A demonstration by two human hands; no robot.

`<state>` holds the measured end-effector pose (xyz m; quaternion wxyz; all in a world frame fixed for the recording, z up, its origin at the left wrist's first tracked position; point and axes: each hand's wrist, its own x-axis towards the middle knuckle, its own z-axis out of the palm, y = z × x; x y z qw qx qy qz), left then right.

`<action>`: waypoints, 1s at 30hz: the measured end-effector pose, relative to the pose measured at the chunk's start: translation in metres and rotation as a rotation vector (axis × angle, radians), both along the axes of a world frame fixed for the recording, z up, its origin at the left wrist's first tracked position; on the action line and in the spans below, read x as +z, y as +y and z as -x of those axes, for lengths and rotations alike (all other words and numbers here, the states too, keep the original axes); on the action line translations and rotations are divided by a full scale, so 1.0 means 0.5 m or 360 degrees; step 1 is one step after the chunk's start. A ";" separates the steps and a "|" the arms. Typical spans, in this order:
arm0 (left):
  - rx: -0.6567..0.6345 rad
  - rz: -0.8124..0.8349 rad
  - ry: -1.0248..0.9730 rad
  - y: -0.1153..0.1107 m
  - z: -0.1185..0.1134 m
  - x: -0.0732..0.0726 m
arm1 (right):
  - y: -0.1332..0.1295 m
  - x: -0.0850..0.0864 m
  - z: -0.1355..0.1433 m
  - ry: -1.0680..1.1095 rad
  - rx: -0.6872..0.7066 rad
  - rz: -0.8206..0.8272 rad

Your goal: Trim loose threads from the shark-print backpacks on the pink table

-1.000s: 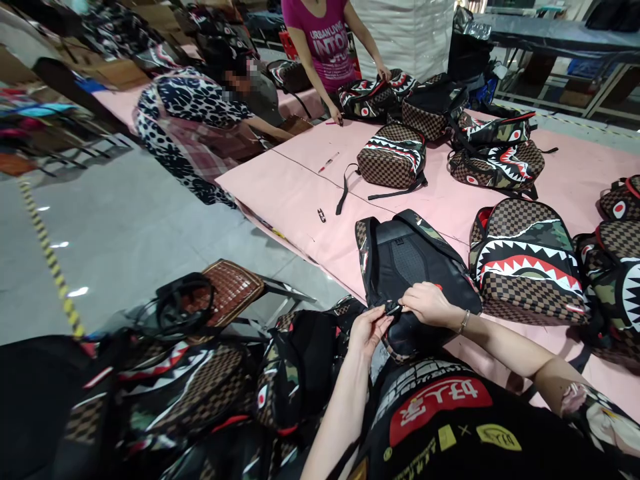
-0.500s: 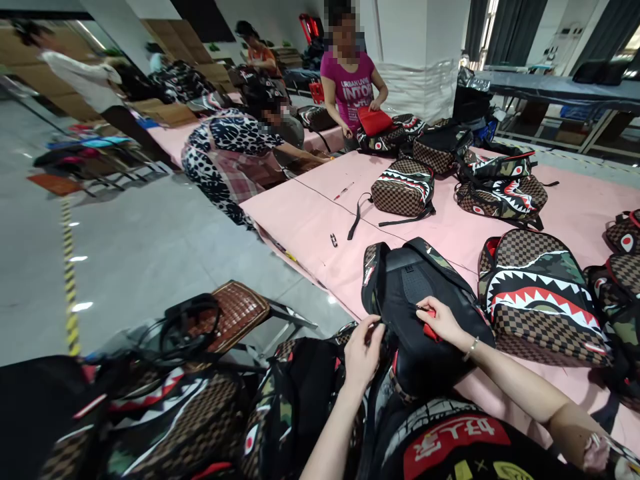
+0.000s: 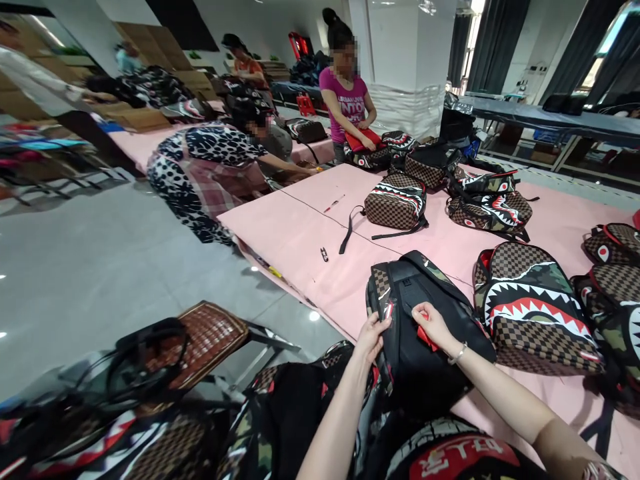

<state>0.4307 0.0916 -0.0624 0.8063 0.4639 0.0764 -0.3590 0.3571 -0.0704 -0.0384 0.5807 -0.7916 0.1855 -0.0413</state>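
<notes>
A black backpack point(image 3: 425, 360) lies with its back panel and straps upward at the near edge of the pink-covered table point(image 3: 285, 227). At its left side, my left hand point(image 3: 371, 337) pinches a shoulder strap point(image 3: 387, 313) that has checkered and camouflage patches. Over the back panel, my right hand point(image 3: 431, 325) is closed, with a small red piece point(image 3: 427, 337) showing under its fingers. Directly right of this bag stands a checkered backpack point(image 3: 540, 313) with a shark-mouth print.
More shark-print bags point(image 3: 397, 203) sit farther back and right. A small black tool point(image 3: 324, 254) and a thin red-and-white item point(image 3: 334, 203) lie on the table. Bags fill the near left beside a woven chair point(image 3: 207, 340). A person in a magenta shirt point(image 3: 345, 100) and a bending person point(image 3: 200, 167) are beyond.
My left hand has taken hold of the strap, which now lies turned over. My right hand stays closed over the back panel. The view has shifted; the person in magenta has moved their hands lower.
</notes>
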 end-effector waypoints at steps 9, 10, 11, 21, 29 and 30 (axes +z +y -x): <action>0.0061 0.0146 0.0039 -0.007 0.025 -0.056 | 0.028 -0.001 0.015 0.0173 -0.0119 0.0152; 0.0062 0.0158 0.0035 -0.005 0.022 -0.057 | 0.033 -0.004 0.014 0.0181 -0.0134 0.0170; 0.0060 0.0172 0.0033 -0.004 0.019 -0.058 | 0.037 -0.006 0.013 0.0183 -0.0150 0.0190; 0.0068 0.0227 -0.0014 0.008 0.009 -0.083 | 0.069 -0.007 -0.019 0.0156 -0.0153 0.0297; 0.0025 0.0238 -0.0015 0.021 0.003 -0.065 | 0.055 -0.019 -0.046 0.0112 -0.0007 0.0405; 0.0025 0.0228 -0.0008 0.023 0.003 -0.060 | 0.051 -0.021 -0.048 0.0109 0.0008 0.0403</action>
